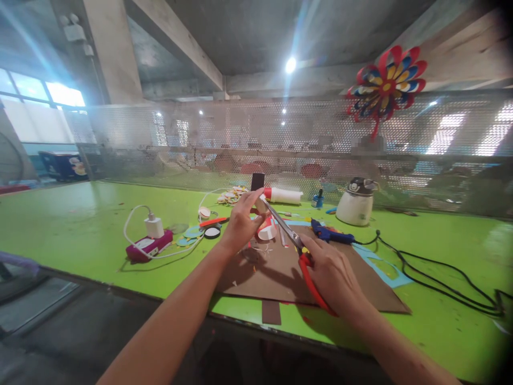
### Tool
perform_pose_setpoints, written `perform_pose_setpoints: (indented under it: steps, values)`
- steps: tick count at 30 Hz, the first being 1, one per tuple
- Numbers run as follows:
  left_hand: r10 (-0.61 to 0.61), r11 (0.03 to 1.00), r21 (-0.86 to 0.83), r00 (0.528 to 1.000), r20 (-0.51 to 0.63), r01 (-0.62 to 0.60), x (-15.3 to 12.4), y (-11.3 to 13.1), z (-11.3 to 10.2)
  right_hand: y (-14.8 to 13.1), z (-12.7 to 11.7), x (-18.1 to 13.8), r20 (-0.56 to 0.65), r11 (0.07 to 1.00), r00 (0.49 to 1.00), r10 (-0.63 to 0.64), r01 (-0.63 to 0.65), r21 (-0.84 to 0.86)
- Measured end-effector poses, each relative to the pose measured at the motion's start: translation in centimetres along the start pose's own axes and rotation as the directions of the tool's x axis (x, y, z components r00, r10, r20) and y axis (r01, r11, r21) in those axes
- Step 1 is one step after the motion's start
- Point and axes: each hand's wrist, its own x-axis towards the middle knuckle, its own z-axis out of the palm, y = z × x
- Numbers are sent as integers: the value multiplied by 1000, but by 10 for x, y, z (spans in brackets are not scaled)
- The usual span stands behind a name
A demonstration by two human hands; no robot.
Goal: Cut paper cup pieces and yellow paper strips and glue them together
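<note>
My left hand [242, 220] is raised over the green table [80, 230] and pinches a small white paper piece [261, 203] with a red part. My right hand [334, 275] grips red-handled scissors [298, 251], whose metal blades point up and left and meet the paper piece at my left fingertips. Both hands hover above a brown cardboard sheet [280, 270] lying at the near table edge. A white and red paper scrap [267, 231] rests on the cardboard just below my left hand.
A blue glue gun [331, 233] with a black cable [433, 278] lies right of the cardboard. A white charger on a pink power bank [149, 243] sits left. Paper discs [196, 232], a cup stack [282, 195], a white pot [356, 202] and a mesh screen stand behind.
</note>
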Motion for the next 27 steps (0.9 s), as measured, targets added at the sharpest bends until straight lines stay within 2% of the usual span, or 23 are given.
perform_pose_setpoints:
  steps: [27]
  values:
    - [-72,997,-14,997,22,73,-1,-2,3,-2,-5,0,78,999,996,41,-42,4]
